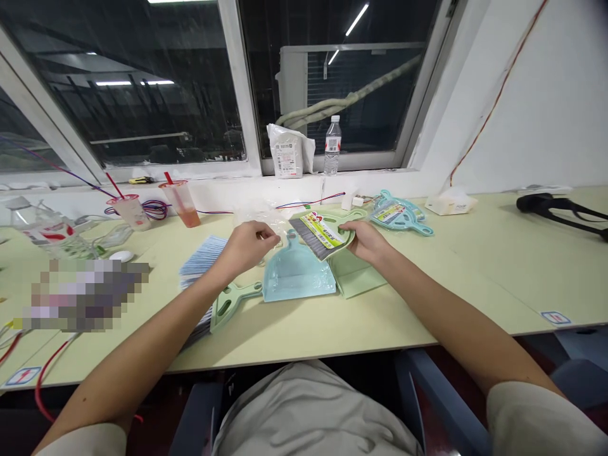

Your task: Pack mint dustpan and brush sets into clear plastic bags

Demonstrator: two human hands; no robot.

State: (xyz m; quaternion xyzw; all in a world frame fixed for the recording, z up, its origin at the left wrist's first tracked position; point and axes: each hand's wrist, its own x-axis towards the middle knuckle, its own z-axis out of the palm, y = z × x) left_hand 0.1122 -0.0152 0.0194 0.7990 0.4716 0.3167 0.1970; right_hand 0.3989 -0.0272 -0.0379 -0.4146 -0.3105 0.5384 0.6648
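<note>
Head view: gripping a green brush [329, 230] with right hand [365, 240], above the blue dustpan [299, 275] and green dustpan [356, 275] on the worktop [465, 278]; with left hand [247, 246] curled nearby, can't tell if holding anything.

Bright, even white light covers the table [475, 266], with only soft shadows; the panes [156, 50] are dark, crossed by thin white streaks [357, 19] of lamp light. Small glare flecks sit on the blue dustpan [298, 278]; the brush [324, 230] is fairly sharp, its smallest print unresolved. Wide-angle distortion tilts the window frame [238, 69] and stretches the sleeves [536, 418] near the edges; coarse pixelation masks a patch [83, 294] at left.
</note>
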